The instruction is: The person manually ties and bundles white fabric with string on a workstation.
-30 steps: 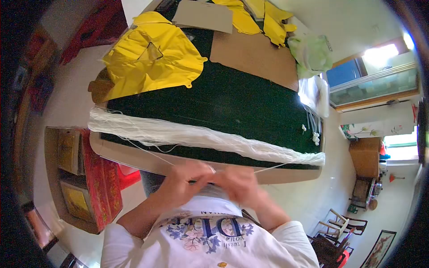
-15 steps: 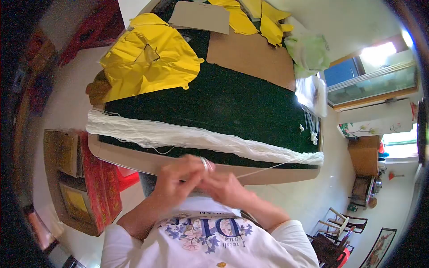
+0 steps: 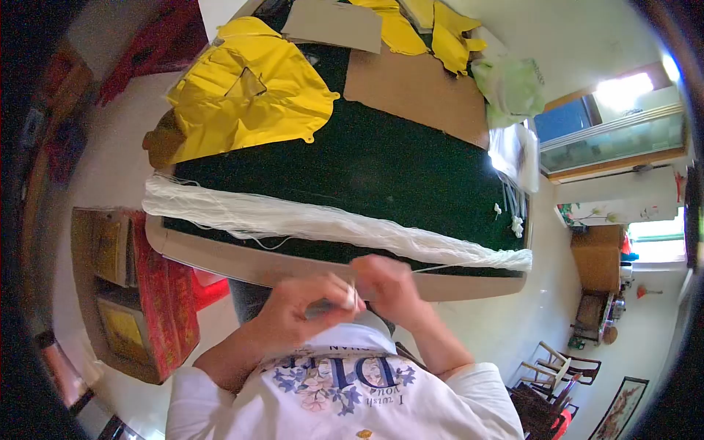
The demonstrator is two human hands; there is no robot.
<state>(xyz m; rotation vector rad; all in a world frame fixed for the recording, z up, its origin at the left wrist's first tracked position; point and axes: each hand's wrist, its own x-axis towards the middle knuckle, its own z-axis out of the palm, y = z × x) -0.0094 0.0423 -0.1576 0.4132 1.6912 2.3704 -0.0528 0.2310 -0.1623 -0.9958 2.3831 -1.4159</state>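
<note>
A long skein of white thread lies along the near edge of the dark green tabletop. In front of it, over my shirt, my left hand is closed, its thumb and fingertips pinching a small bit of white thread. Just to the right and slightly higher, my right hand is curled and smeared by motion. A single strand runs from beside it to the right end of the skein. What lies inside its fingers is hidden.
A crumpled yellow sheet lies at the far left of the table, with brown cardboard beyond the middle. A pale green plastic bag and white sticks are at the right. Cartons stand left on the floor.
My right hand has risen and come apart from my left hand, which it was touching. The white thread at my left fingertips sits slightly lower and further right.
</note>
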